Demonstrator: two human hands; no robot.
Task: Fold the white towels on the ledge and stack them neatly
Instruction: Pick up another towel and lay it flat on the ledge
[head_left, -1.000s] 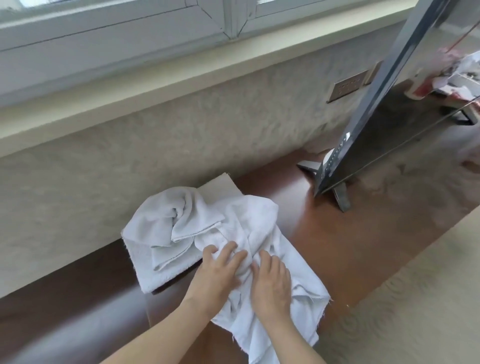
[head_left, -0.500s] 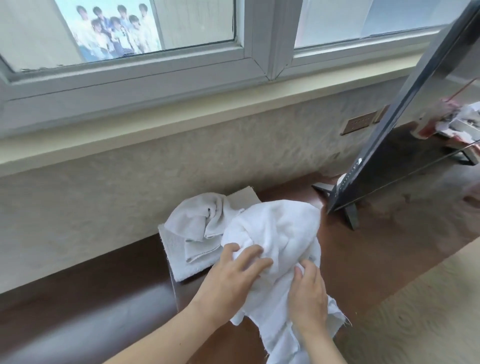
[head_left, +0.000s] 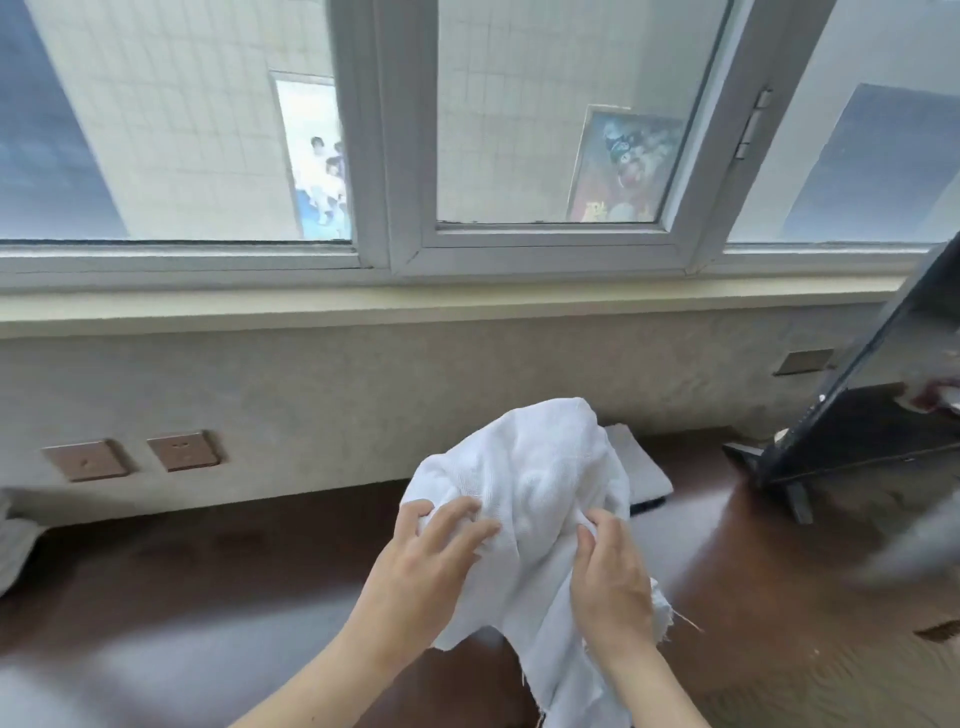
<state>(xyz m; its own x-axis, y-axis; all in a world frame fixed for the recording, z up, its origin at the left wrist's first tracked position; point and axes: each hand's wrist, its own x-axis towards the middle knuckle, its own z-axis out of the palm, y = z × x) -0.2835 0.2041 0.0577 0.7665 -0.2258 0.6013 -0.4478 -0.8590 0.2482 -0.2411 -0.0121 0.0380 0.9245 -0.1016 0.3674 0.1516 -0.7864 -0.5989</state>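
Hands meet at the centre of the view on one crumpled white cotton towel (head_left: 524, 478), lifted clear of the dark brown glossy wooden ledge (head_left: 218, 566); the left hand (head_left: 421, 566), coming in from 7 o'clock, has its grip closed on the cloth, thumb and curled fingers pinching a bunched fold at the towel's 9 o'clock edge; the right hand (head_left: 610, 587), coming in from 5 o'clock, likewise has its grip closed, thumb and fingertips nipping a fold at the towel's 3 o'clock side; between the two the fabric rises in a loose dome toward 12 o'clock, and a frayed tail hangs down past the right wrist toward 6 o'clock, loose threads showing along its edge; just behind the towel, at about 2 o'clock from it, a flat pale grey rectangular pad (head_left: 636, 467) lies on the ledge, partly hidden by the cloth; further toward 3 o'clock a dark flat screen on a black stand (head_left: 852, 415) leans at the frame's edge; at 9 o'clock two brown square wall sockets (head_left: 136, 456) sit side by side in the textured beige wall (head_left: 363, 395); at the far 9 o'clock edge, another bit of white cloth (head_left: 13, 545) rests on the ledge, mostly cut off; at 12 o'clock, grey-framed windows (head_left: 395, 156) span the top.
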